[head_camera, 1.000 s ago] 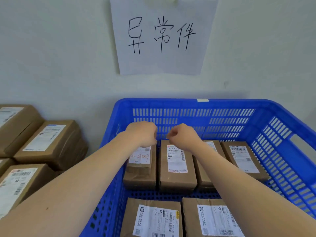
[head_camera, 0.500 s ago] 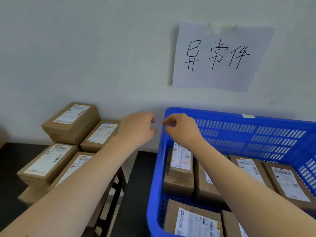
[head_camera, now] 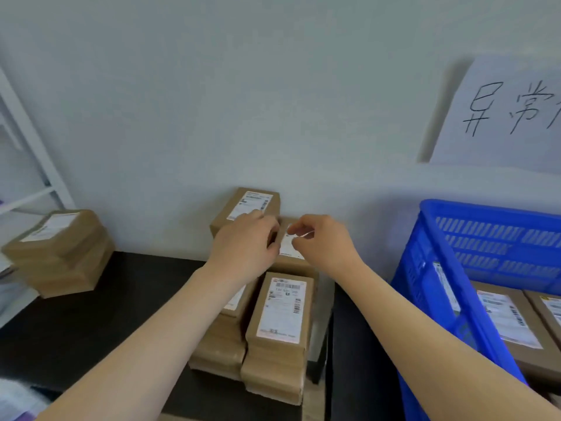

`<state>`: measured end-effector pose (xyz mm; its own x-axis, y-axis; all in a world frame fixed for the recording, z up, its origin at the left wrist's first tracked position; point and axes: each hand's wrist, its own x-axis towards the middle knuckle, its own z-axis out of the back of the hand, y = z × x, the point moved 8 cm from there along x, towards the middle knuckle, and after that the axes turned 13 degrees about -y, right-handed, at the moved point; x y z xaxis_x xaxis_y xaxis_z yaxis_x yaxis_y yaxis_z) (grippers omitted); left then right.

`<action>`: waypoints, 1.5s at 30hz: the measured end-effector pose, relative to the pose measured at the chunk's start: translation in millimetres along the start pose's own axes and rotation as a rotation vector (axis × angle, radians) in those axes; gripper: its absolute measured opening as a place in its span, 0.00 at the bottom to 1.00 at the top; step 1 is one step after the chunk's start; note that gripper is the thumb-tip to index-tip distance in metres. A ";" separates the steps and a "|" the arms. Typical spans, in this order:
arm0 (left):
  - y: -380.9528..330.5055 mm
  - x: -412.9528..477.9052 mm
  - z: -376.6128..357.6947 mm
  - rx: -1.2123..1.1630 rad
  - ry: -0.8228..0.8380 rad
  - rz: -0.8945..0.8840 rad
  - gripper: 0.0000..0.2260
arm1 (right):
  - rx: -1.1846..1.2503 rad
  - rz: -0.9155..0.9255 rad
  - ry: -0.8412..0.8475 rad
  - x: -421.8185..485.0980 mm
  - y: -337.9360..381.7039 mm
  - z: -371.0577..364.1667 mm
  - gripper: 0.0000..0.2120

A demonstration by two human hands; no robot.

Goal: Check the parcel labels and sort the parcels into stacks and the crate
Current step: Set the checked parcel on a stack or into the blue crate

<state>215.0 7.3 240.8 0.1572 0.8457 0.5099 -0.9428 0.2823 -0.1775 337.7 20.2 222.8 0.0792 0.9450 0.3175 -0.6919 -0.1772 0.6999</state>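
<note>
Front stack (head_camera: 280,311), right edge of desk (head_camera: 91,314): label up, untouched. Behind it, parcel (head_camera: 288,255) tops the next stack, long axis toward the wall, directly beneath and between both hands, equally near. Left hand (head_camera: 243,247) curled at its left edge; right hand (head_camera: 326,249) curled over its label. Whether either grips: cannot tell. Crate (head_camera: 440,268): right, beside the desk.

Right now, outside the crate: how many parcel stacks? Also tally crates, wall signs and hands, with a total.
Parcel stacks: 5
Crate: 1
Sign: 1
Hands, left and right: 2
Total: 9
</note>
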 end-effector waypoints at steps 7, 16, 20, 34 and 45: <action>92.6 -13.8 2.8 -0.045 0.002 0.064 0.14 | 0.040 -0.004 0.039 1.7 46.1 -72.9 0.11; 197.0 -9.8 -12.2 0.023 -0.036 0.224 0.16 | 0.078 0.101 0.194 37.5 77.8 -169.2 0.14; 241.9 -10.9 -10.7 0.065 -0.037 0.292 0.16 | 0.120 0.139 0.275 51.9 106.3 -212.5 0.15; 404.3 -20.6 -7.2 0.087 -0.016 0.413 0.21 | 0.170 0.112 0.462 71.9 182.3 -352.2 0.14; 585.7 -19.8 -1.2 0.076 -0.002 0.515 0.25 | 0.178 -0.051 0.456 97.6 252.4 -497.5 0.15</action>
<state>-339.9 156.3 125.8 -0.3330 0.8655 0.3743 -0.9165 -0.2038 -0.3441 -186.2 204.5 112.2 -0.2397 0.9708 -0.0047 -0.5589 -0.1341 0.8183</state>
